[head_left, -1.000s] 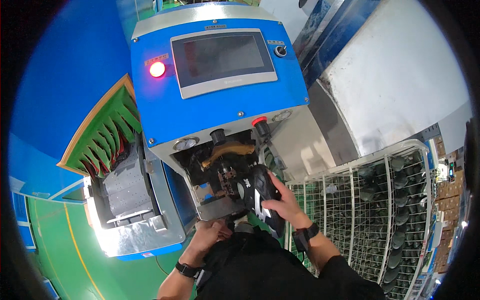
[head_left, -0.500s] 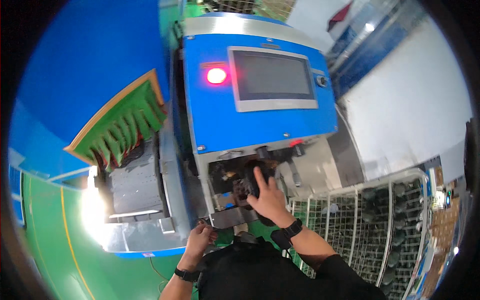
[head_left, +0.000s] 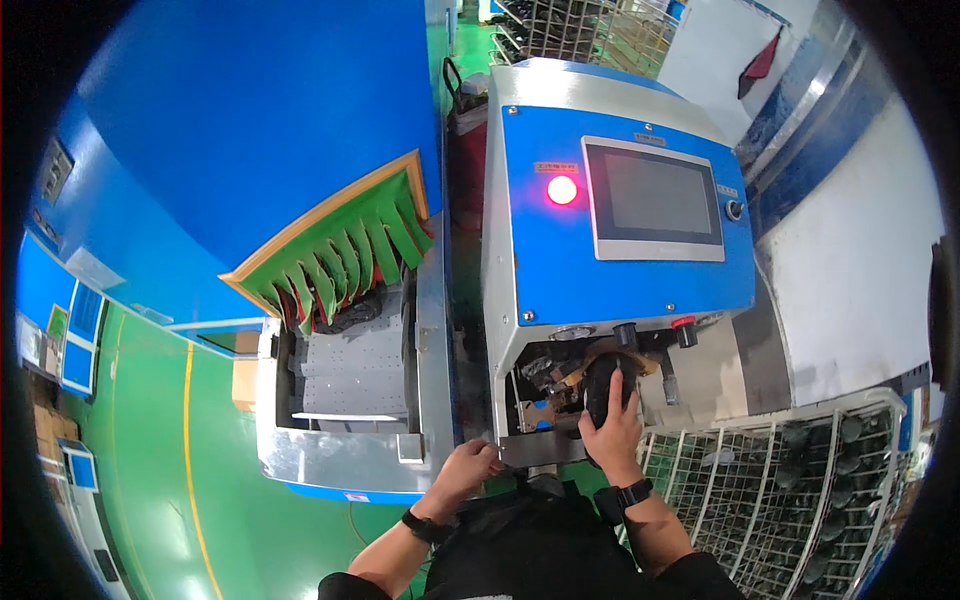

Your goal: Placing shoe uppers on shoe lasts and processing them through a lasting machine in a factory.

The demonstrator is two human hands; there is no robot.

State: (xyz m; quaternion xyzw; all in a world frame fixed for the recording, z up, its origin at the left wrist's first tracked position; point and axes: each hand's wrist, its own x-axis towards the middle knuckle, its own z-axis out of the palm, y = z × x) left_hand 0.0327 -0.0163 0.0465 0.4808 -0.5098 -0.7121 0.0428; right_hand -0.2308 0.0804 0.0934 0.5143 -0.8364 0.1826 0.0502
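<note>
Dark shoe (head_left: pixel 603 386): held at the front opening of the blue machine (head_left: pixel 560 265), its long axis pointed into that opening
Right hand (head_left: pixel 614 432): wrapped over the shoe from the machine's front, thumb at one flank, fingers laid along the top; clearly the nearer hand
Left hand (head_left: pixel 470 466): curled at the machine's lower left corner, shoe lying to its right (whether anything is gripped cannot be told)
Red lamp (head_left: pixel 562 190): lit on the machine's upper left face
Grey conveyor (head_left: pixel 350 372): set left of the machine
Wire rack (head_left: pixel 830 408): placed right of the machine
</note>
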